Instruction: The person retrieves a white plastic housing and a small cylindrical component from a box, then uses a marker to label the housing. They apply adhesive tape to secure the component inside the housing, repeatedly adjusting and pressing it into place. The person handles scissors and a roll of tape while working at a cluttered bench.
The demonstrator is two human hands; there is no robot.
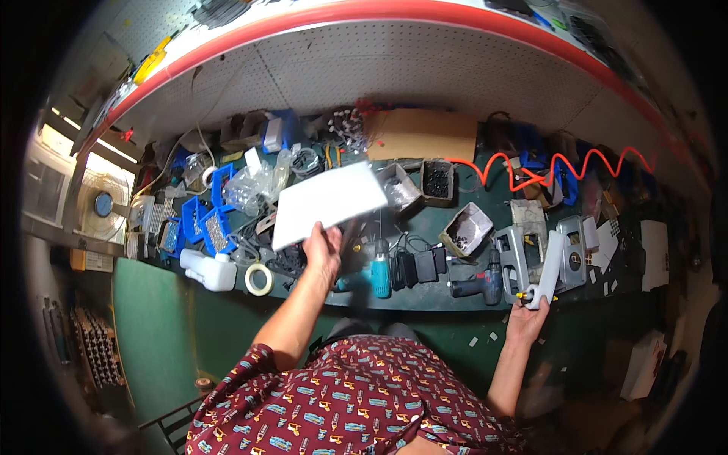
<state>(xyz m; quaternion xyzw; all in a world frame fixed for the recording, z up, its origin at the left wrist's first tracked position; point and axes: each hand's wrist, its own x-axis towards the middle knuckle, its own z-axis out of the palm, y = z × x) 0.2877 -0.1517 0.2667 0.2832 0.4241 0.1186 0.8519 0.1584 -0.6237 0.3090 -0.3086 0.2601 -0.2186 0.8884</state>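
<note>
My left hand [324, 249] is closed on the near edge of a flat white rectangular sheet [331, 201], holding it tilted above the middle of the bench. The sheet hides part of the bench behind it. My right hand [526, 321], at the front edge on the right, grips the lower end of a long white piece [550, 262] that points up and away. A small yellow-and-black part [522, 299] shows by my right fingers; I cannot tell whether it is held. Grey molded housings [513, 262] lie beside the white piece.
On the green bench stand a teal drill [380, 274], a dark drill [484, 283], a tape roll [259, 280], a white bottle [209, 271], blue bins [218, 230] and a grey bin of black parts [437, 182]. An orange coiled hose [557, 161] crosses the back under a red-edged shelf [364, 10].
</note>
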